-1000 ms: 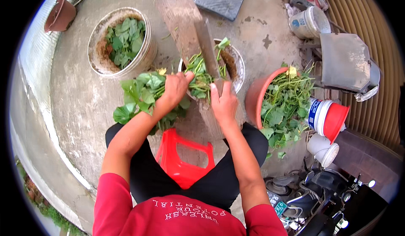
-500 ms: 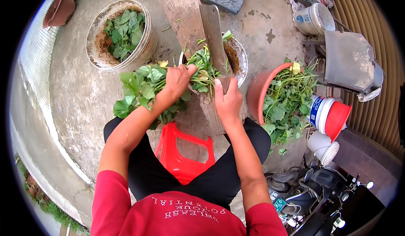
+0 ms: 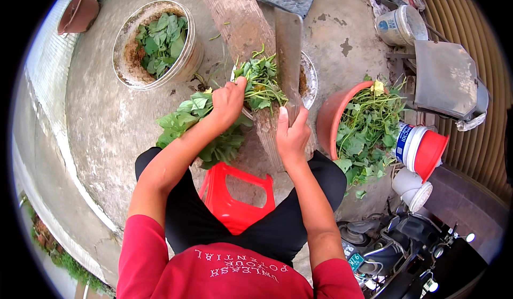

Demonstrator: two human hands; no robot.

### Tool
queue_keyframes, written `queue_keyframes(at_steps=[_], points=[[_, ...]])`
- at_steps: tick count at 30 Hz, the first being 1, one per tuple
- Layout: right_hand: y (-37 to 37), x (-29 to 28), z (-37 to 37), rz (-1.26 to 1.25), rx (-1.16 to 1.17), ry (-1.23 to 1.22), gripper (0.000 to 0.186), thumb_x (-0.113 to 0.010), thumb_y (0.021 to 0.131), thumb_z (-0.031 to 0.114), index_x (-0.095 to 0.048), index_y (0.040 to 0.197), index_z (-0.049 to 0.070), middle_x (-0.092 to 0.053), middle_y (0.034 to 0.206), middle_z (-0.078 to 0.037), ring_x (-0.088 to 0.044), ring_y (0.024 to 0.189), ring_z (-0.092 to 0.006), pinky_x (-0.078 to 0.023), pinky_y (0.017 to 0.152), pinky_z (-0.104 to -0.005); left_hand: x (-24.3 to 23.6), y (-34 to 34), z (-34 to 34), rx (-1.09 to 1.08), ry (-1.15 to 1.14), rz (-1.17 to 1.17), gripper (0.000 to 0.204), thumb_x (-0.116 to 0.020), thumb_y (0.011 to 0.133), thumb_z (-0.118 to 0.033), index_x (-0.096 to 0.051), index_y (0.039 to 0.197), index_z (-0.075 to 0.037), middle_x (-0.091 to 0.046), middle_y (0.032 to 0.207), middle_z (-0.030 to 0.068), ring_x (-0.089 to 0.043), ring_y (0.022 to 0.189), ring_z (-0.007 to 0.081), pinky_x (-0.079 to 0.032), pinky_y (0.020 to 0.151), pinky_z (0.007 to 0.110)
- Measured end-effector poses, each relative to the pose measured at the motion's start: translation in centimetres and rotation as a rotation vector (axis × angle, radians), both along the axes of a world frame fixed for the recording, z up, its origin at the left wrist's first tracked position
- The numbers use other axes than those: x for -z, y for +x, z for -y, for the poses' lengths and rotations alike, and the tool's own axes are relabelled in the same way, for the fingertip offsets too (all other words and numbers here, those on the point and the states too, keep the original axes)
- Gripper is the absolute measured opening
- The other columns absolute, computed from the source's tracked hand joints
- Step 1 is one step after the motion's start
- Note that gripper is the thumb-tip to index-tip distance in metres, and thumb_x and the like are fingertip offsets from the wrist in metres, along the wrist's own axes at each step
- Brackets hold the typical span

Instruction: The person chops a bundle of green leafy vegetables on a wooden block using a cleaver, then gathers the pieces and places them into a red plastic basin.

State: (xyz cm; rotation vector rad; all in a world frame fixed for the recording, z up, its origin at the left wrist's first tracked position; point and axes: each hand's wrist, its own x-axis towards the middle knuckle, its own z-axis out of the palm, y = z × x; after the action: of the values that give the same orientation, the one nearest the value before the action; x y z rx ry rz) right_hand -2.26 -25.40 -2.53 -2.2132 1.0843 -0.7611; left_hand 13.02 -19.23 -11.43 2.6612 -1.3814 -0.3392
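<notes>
My left hand (image 3: 228, 101) is closed around a bunch of leafy green vines (image 3: 206, 125), pressing it down on a wooden board (image 3: 243, 24). Leaves hang out on the left of that hand, and cut-looking stem ends (image 3: 262, 77) bunch up on its right. In my right hand (image 3: 293, 139) is the handle of a wide-bladed cleaver (image 3: 289, 53). Its blade points away from me, upright beside the stem ends. Under the board stands a white-rimmed basin (image 3: 310, 83), largely hidden by board and blade.
A dirty white bucket (image 3: 194, 58) with leaves stands at the far left. To the right is a terracotta-coloured tub (image 3: 326, 123) heaped with vines (image 3: 368, 125). A red plastic stool (image 3: 230, 203) sits between my legs. Several buckets and a motorbike (image 3: 395, 240) line the right side.
The cleaver's blade has swung to the right and stands straighter. The vine bunch has shifted a little rightward under my left hand. Both hands keep their grip.
</notes>
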Motion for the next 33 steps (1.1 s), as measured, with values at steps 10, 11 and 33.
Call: queue_keyframes(at_steps=[10, 11, 33], points=[[-0.6, 2.6, 0.5, -0.358, -0.032, 0.115, 0.031, -0.054, 0.089, 0.03, -0.044, 0.099, 0.003, -0.059, 0.065, -0.022, -0.058, 0.06, -0.043, -0.043, 0.052, -0.0509, 1.7, -1.3, 0.2, -0.067, 0.083, 0.045, 0.018, -0.051, 0.083, -0.01, -0.042, 0.098, -0.006, -0.062, 0.074, 0.014, -0.066, 0.061, 0.0281, -0.051, 0.047, 0.038], [-0.3, 1.5, 0.2, -0.261, -0.008, 0.116, 0.032, -0.054, 0.089, 0.03, -0.043, 0.099, 0.002, -0.059, 0.065, -0.022, -0.058, 0.06, -0.0428, -0.043, 0.052, -0.0503, 1.8, -1.3, 0.1, -0.067, 0.092, 0.041, 0.018, -0.051, 0.083, -0.01, -0.042, 0.098, -0.006, -0.062, 0.074, 0.014, -0.066, 0.061, 0.0281, -0.051, 0.047, 0.038], [-1.9, 1.4, -0.7, -0.462, 0.01, 0.229, 0.035, -0.05, 0.09, 0.032, -0.039, 0.103, 0.001, -0.058, 0.065, -0.025, -0.057, 0.061, -0.0457, -0.04, 0.055, -0.0545, 1.6, -1.0, 0.4, 0.008, 0.011, 0.083, 0.019, -0.05, 0.083, -0.009, -0.045, 0.101, -0.006, -0.061, 0.072, 0.0113, -0.064, 0.056, 0.0239, -0.049, 0.044, 0.036]])
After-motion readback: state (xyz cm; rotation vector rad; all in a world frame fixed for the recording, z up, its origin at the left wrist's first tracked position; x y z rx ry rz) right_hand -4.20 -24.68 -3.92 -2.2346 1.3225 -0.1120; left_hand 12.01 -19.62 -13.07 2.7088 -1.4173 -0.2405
